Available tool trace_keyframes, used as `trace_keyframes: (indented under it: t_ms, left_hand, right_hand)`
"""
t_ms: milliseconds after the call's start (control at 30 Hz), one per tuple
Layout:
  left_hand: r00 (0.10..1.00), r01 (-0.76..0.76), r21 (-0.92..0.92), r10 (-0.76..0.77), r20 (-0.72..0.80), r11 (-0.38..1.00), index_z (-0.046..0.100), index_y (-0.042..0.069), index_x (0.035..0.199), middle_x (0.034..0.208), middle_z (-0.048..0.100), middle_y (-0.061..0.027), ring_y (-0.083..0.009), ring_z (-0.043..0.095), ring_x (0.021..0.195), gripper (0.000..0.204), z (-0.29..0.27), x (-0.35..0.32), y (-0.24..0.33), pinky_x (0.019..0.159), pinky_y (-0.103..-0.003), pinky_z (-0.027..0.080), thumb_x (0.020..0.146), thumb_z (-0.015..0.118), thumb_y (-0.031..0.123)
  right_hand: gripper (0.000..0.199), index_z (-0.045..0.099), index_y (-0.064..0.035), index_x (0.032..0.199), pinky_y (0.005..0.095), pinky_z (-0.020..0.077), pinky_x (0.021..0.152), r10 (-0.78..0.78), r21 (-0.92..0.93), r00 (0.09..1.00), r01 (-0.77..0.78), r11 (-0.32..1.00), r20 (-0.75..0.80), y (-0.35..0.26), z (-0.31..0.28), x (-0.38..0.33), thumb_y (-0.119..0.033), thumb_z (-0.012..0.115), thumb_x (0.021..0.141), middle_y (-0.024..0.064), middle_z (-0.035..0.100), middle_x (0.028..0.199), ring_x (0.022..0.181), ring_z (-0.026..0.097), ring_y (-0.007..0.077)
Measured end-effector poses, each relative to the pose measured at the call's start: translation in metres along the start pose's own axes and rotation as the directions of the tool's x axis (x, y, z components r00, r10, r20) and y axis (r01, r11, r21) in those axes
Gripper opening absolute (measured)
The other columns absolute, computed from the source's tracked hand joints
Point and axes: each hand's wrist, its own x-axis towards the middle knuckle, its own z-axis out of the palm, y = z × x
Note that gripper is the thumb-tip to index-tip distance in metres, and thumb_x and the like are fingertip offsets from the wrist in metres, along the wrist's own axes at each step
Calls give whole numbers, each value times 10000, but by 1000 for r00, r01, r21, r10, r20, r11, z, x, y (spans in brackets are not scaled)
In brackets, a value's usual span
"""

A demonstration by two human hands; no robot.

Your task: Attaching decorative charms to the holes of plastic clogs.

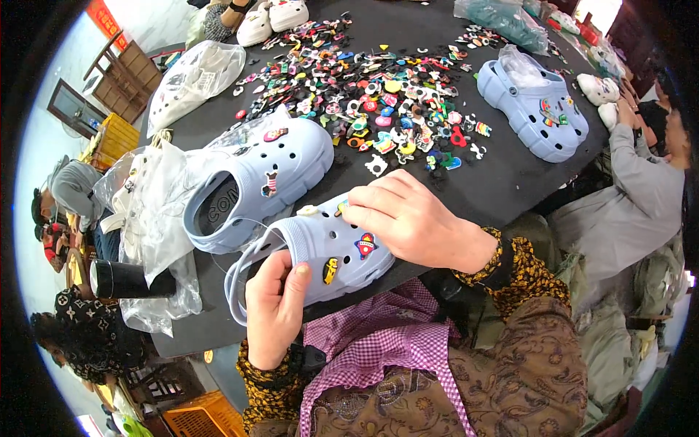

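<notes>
A light blue clog lies at the near edge of the black table, its toe pointing right. My left hand is closed on the rim of its opening, thumb on the outside. On the clog's upper, my right hand pinches a small shoe charm, mostly hidden by the fingers. A red and blue rocket charm and a yellow charm sit in the side holes. Just beyond rests another light blue clog with charms on it, partly under clear plastic.
Loose colourful charms cover the table's middle. A decorated blue clog stands at far right. White clogs in clear bags lie at left, near a black cylinder. A person in grey works at the right; others sit at left.
</notes>
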Motion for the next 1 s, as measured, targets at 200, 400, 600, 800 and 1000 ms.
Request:
trace_keyframes:
  t_ms: [200, 400, 600, 800, 1000]
  left_hand:
    - [1000, -13, 13, 12, 9, 1000, 604, -36, 959, 704, 577, -16, -69, 461, 637, 156, 0, 2, -4, 572, -240, 398, 951, 582, 118]
    - [999, -52, 24, 52, -12, 998, 604, -33, 954, 678, 575, -35, -85, 478, 612, 160, 2, 2, -7, 562, -252, 406, 943, 592, 126]
    - [995, -100, 106, 101, 3, 989, 600, -32, 937, 658, 567, -67, -117, 487, 570, 152, 1, 2, -6, 542, -269, 408, 930, 602, 119]
    - [991, -129, 131, 131, -2, 983, 599, -32, 930, 651, 558, -76, -128, 487, 556, 144, 1, 2, -3, 538, -273, 411, 926, 603, 111]
    - [992, -126, 118, 124, 25, 985, 600, -31, 934, 662, 562, -72, -125, 489, 567, 137, -1, 3, -4, 545, -268, 414, 927, 600, 106]
  right_hand:
    - [292, 634, -11, 1008, 377, 474, 807, -50, 4, 999, 50, 999, 17, 2, -2, -4, -47, 653, 718, 113, 634, 1056, 954, 613, 247]
    - [258, 623, -20, 1002, 425, 443, 892, -104, -108, 989, 115, 988, 102, -6, -11, 3, -147, 615, 778, 113, 651, 1042, 964, 614, 234]
    - [238, 607, -31, 953, 424, 401, 974, -140, -207, 980, 168, 964, 141, -12, -9, 5, -163, 605, 756, 91, 651, 965, 939, 605, 202]
    - [208, 566, -27, 873, 399, 403, 982, -198, -254, 969, 230, 939, 144, -14, 0, 9, -147, 600, 707, 83, 619, 873, 890, 590, 197]
    - [180, 540, -26, 832, 384, 404, 973, -191, -216, 969, 223, 950, 159, -16, 4, 11, -144, 582, 703, 67, 572, 796, 856, 581, 220]
